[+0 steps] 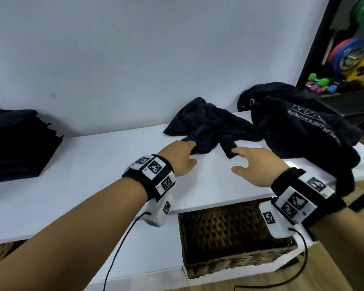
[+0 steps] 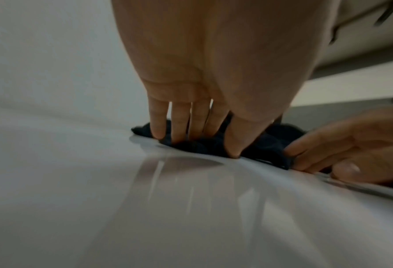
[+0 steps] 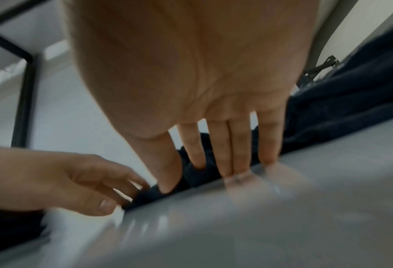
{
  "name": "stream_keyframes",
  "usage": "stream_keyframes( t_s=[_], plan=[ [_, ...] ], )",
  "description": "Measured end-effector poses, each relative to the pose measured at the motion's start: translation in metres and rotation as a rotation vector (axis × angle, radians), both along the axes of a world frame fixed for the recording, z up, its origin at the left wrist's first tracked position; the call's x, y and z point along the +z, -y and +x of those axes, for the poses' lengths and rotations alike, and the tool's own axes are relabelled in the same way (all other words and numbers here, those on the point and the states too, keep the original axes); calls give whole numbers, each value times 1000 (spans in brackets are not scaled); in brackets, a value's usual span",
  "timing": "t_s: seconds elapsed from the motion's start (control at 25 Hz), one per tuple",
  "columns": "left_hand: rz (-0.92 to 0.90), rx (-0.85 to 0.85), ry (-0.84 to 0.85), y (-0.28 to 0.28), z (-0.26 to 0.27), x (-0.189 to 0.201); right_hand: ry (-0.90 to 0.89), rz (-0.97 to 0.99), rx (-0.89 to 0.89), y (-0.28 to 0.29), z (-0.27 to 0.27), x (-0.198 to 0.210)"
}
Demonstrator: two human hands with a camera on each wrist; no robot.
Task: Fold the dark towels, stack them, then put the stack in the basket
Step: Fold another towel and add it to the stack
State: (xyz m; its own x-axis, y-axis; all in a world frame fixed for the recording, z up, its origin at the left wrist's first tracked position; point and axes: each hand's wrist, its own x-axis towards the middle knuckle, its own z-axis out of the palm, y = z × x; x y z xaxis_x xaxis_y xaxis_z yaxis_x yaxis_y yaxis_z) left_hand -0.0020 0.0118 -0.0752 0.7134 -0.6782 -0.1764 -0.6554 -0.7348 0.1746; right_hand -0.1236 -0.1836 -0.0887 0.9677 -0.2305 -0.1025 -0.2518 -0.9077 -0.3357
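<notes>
A crumpled dark towel (image 1: 210, 127) lies on the white table (image 1: 88, 164), against the wall. My left hand (image 1: 182, 156) reaches to its near left edge, and in the left wrist view its straight fingers (image 2: 179, 127) press into the towel (image 2: 266, 145). My right hand (image 1: 252, 162) is spread at the towel's near right corner; its fingertips (image 3: 227, 163) touch the towel (image 3: 190, 178) and the tabletop. Neither hand grips the cloth. A second dark towel (image 1: 303, 127) with printed lettering is heaped to the right. The wicker basket (image 1: 225, 234) stands under the table's front edge.
A stack of folded dark towels (image 1: 15, 143) sits at the table's left end. The heaped towel hangs over the right table edge. Coloured weights and toys (image 1: 349, 57) fill a black rack at far right. Cables hang from both wrist cameras.
</notes>
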Motion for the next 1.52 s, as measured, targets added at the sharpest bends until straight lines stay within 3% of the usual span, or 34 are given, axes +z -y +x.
stream_keyframes(
  t_s=[0.32, 0.52, 0.68, 0.96, 1.12, 1.36, 1.52],
  plan=[
    [230, -88, 147, -11, 17, 12, -118, -340, 43, -15, 28, 3],
    [185, -38, 129, -51, -3, 3, -163, -341, 62, -21, 24, 7],
    [176, 4, 161, -113, -39, -4, -96, -350, 110, -35, 10, 7],
    [65, 257, 121, -227, -55, 6, -52, -129, 280, -65, -1, 14],
    [-17, 298, 144, -273, -49, -5, 23, 38, 317, -110, -17, 7],
    [-109, 278, 37, -347, -43, -26, 250, 632, -38, -187, -41, 16],
    [-180, 99, 80, -364, -39, -35, 452, 884, -223, -219, -60, 21]
  ],
)
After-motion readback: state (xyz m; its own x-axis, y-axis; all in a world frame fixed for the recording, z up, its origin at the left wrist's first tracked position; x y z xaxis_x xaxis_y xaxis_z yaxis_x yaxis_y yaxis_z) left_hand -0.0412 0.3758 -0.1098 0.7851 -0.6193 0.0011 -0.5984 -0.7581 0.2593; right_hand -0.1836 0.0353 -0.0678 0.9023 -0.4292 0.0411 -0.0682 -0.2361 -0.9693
